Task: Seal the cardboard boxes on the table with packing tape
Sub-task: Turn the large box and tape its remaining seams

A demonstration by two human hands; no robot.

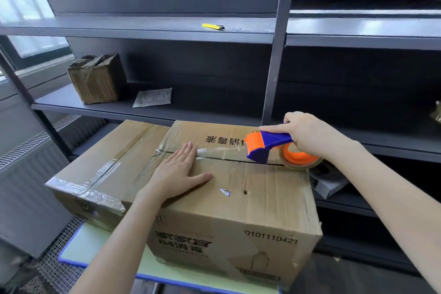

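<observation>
A large printed cardboard box (250, 198) stands on the pale green table (78, 246), its top flaps meeting at a dark seam. My left hand (177, 172) lies flat on the near flap, fingers straight, with the fingertips at the seam. My right hand (310, 136) grips the handle of a blue and orange tape dispenser (262, 145) that rests on the seam near the box's right end. A strip of clear tape (214, 150) runs along the seam from my left fingertips to the dispenser. A second box (102, 167), flatter and taped over, lies to the left.
Dark metal shelving (276, 55) rises right behind the table. On it sit a small taped box (97, 79), a paper slip (152, 98) and a yellow utility knife (213, 27). A grey carton (331, 184) lies behind the big box at right. A radiator (31, 174) stands on the left.
</observation>
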